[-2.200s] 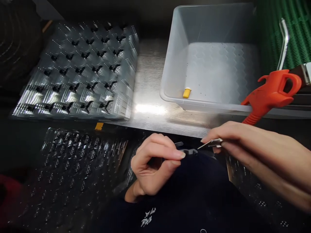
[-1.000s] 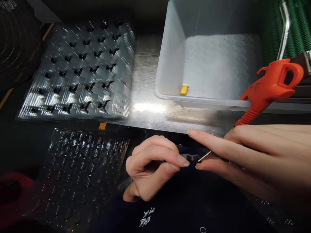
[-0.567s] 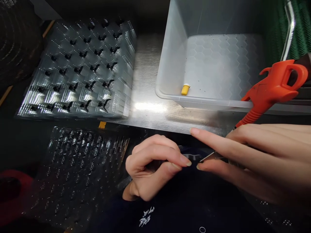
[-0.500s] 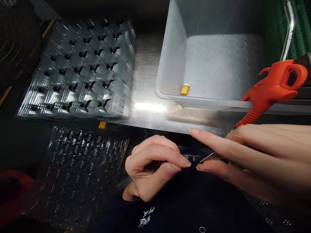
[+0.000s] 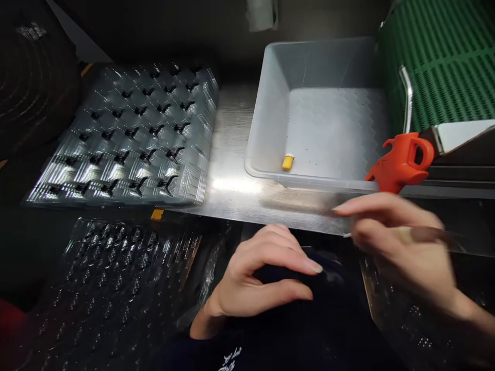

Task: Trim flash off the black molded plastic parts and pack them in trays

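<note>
My left hand (image 5: 266, 273) hovers in front of the dark clothing, with thumb and index finger apart and nothing visible between them. My right hand (image 5: 402, 252), smeared by motion, is closed around a slim tool (image 5: 425, 235) with a dark brown end. A thin light tip of that tool pokes out past the fingers toward the left; its exact kind is too blurred to tell. Just above the right hand sits an orange air blow gun (image 5: 402, 162) with a bent metal nozzle, at the near right corner of a translucent plastic bin (image 5: 266, 172).
Inside the bin lies a small yellow piece with a white top (image 5: 288, 162). A stack of clear moulded trays (image 5: 127, 134) stands on the left of the metal table (image 5: 232, 134). Another clear tray (image 5: 112, 278) lies lower left. Green ribbed mesh (image 5: 456, 62) rises at the right.
My right hand has drawn away to the right with the tool. My left thumb and index finger have parted from a pinch. The view has shifted, showing more of the bin.
</note>
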